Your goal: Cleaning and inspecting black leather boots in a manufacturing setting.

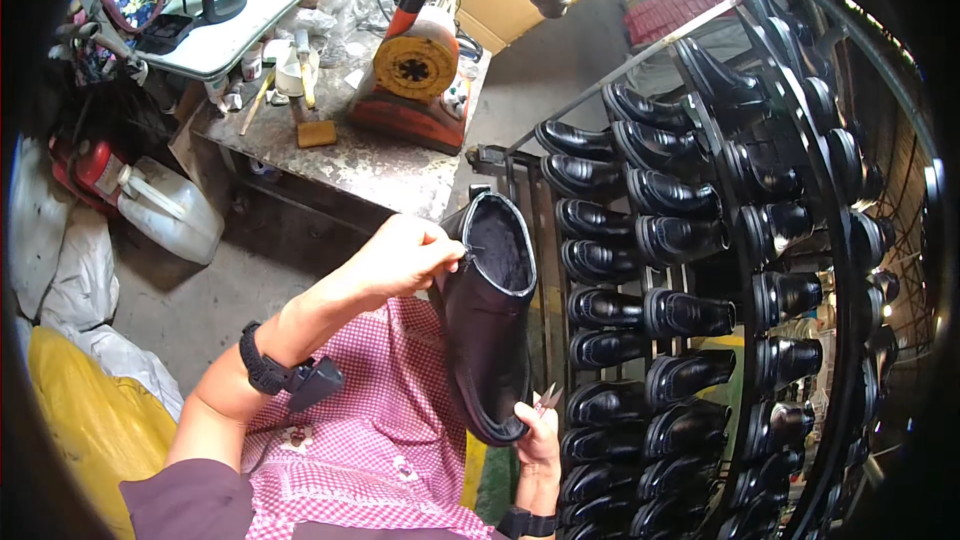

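A black ankle boot (488, 335) is held in front of my apron, its dark fuzzy lining showing through the opening and its toe pointing down toward me. At the left edge of that opening, my left hand (405, 255) is closed in a pinch. Something small and dark shows at its fingertips, too small to name. My right hand (540, 435) grips the boot by the toe. Small pointed scissors (548, 398) also stick up from this right hand, blades away from me.
To the right stands a metal rack (745, 185) with rows of black shoes. A worn worktable (390, 175) ahead carries a red machine with a yellow wheel (415, 68), a brush (304, 70) and a tan block (316, 134). A white jug (175, 210) and yellow sack (85, 420) are at left.
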A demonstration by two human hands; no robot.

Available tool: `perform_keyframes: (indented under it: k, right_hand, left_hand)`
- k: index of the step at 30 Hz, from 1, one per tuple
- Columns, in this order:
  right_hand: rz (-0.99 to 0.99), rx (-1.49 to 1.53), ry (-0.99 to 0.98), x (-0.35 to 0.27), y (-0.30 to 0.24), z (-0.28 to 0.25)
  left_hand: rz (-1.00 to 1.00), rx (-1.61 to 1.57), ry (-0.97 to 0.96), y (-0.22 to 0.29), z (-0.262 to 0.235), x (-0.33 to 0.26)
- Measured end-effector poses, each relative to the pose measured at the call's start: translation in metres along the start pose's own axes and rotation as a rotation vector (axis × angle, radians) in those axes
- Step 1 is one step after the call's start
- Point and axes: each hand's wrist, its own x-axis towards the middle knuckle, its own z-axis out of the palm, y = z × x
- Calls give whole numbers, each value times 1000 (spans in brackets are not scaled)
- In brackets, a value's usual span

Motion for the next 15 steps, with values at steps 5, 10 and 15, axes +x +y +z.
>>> perform_keyframes:
  k: [5, 10, 15]
  right_hand:
    - [-149, 129, -35, -7, 3, 4]
    - [-206, 6, -16, -4, 5, 12]
    - [-47, -117, -29, 1, 21, 35]
  left_hand:
    - [69, -123, 71, -14, 3, -4]
    - [154, -54, 263, -98, 7, -9]
    - [239, -258, 71, -95, 21, -27]
